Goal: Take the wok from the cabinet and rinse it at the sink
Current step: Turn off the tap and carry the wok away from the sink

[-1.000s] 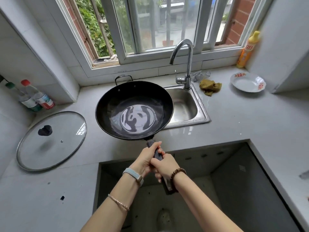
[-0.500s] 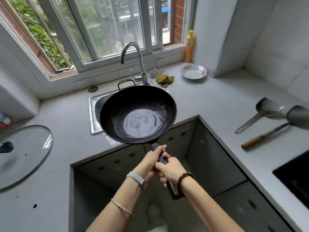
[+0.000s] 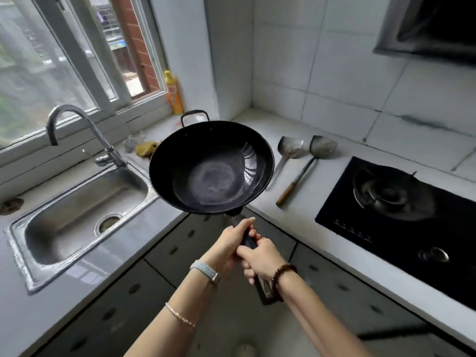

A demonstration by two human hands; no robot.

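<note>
A black wok [image 3: 211, 167] with a wet, shiny bottom hangs level in the air over the corner of the counter, right of the steel sink [image 3: 74, 215]. Its long dark handle points toward me. My left hand [image 3: 228, 243] grips the handle nearest the bowl. My right hand [image 3: 260, 258] grips it just behind, closer to me. A small loop handle sits on the wok's far rim. The curved tap [image 3: 77, 130] stands behind the sink, with no water running.
A black gas hob [image 3: 401, 222] is set in the counter at right. A metal ladle [image 3: 286, 155] and a spatula [image 3: 304, 168] lie between wok and hob. A yellow bottle [image 3: 173, 94] stands by the window. A yellow-green cloth [image 3: 145, 149] lies behind the sink.
The wok has swung from over the sink to the right, toward the hob side, and my view turned right with it. Both hands keep the same grip on the handle.
</note>
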